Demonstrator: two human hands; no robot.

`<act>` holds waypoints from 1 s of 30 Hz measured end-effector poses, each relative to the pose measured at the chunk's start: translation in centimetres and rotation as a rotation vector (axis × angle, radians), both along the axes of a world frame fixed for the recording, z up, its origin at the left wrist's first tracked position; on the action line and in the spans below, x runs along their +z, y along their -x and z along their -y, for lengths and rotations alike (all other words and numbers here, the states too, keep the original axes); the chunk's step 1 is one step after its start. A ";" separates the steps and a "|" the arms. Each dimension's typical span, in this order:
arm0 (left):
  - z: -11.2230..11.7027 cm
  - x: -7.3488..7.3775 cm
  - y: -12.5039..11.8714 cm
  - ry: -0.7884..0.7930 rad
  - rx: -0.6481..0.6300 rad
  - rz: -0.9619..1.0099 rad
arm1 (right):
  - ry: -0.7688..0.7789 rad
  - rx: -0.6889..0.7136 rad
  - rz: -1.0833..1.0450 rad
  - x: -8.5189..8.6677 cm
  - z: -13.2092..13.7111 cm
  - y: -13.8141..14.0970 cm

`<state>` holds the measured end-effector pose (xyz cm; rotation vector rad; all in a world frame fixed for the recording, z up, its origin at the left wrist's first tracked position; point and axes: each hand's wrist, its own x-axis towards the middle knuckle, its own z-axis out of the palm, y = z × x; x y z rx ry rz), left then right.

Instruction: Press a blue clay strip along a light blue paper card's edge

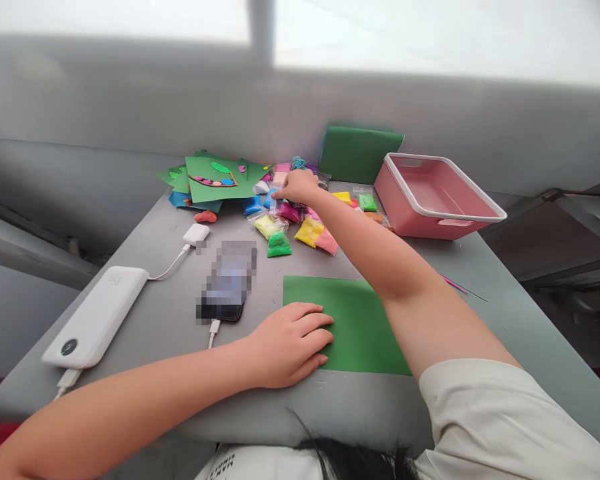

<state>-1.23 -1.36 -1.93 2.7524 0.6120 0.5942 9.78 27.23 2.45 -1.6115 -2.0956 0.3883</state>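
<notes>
My left hand lies flat, fingers spread, across the left part of a green sheet of paper. At the far side of the desk, my right hand reaches into a pile of small plastic bags of coloured clay. Its thumb is beside a light blue clay bag; the other fingers are mostly hidden, so a grip cannot be made out. Around it lie a yellow clay bag, a bright green clay bag and a magenta clay bag.
Green sheets with clay shapes lie at the back left, near an orange-red clay lump. A phone and white power bank with cables occupy the left. A pink bin and thin pink tool are at right.
</notes>
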 end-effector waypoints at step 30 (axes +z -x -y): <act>-11.0 7.2 8.2 0.720 0.901 1.326 | -0.063 0.366 0.079 1.2 7.0 4.5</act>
